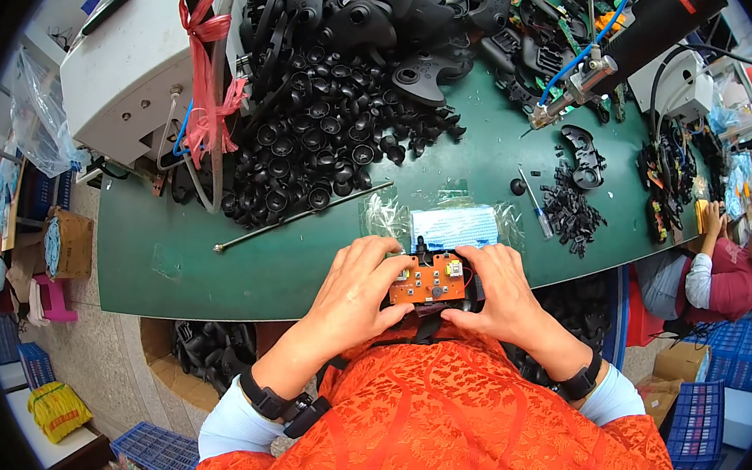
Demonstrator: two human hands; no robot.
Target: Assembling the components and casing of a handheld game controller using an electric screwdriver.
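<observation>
Between my two hands, at the near edge of the green table, is an orange circuit board with small buttons and a light-coloured part near each upper corner. My left hand grips its left side, thumb at the lower edge and fingers along the top. On the other side my right hand holds it the same way. Black plastic shows above and below the board; its full shape is hidden. Just beyond lies a blue-and-white cloth pad under clear tape.
Black thumbstick caps are heaped beyond my left hand, with game controller shells behind. A metal rod lies before the heap. Small black pieces and a black screwdriver-like tool are at right. A co-worker sits far right.
</observation>
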